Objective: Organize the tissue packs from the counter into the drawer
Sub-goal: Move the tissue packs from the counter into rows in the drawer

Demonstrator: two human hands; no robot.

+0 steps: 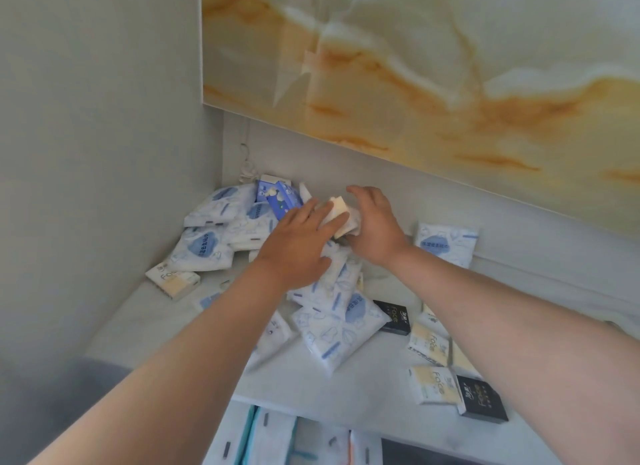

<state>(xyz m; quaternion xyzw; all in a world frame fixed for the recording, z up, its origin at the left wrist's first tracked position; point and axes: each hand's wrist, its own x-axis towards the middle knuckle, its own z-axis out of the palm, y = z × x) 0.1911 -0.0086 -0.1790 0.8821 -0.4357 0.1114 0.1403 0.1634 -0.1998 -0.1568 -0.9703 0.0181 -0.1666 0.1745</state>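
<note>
Right hand (374,226) grip, seemingly on cream pack (338,211)

A large glossy panel (415,66) with a marble pattern, cream streaked with amber and orange veins, fills the upper right. Left of it a plain pale grey wall (97,118) runs down the side. Below the panel lies a plain pale strip of wall (329,156). In the corner a thin white cord (246,168) hangs down and ends in a small bunch. The lower left is a dark grey blur
</note>
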